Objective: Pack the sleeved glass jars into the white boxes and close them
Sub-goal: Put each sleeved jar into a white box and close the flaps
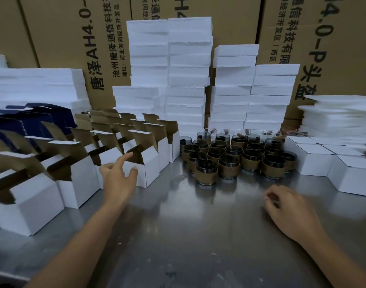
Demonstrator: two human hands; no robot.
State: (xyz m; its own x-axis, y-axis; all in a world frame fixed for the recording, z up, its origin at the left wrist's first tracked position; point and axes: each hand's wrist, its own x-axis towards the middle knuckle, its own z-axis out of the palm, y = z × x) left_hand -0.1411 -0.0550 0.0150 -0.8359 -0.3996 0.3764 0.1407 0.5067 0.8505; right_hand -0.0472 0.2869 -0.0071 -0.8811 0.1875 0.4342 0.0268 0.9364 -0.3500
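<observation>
While my left hand (118,177) reaches toward the far left, index finger and thumb spread at an open white box (151,173), my right hand (290,208) rests on the steel surface (198,225), fingers loosely curled and holding nothing. The sleeved glass jars (228,166) cluster at far centre, left of the closed white boxes (315,161).

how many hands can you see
2. The left hand reaches for an open box left of the jars, fingers spread. The right hand is over the table on the right, loosely curled, holding nothing. Neither is hidden.
</observation>
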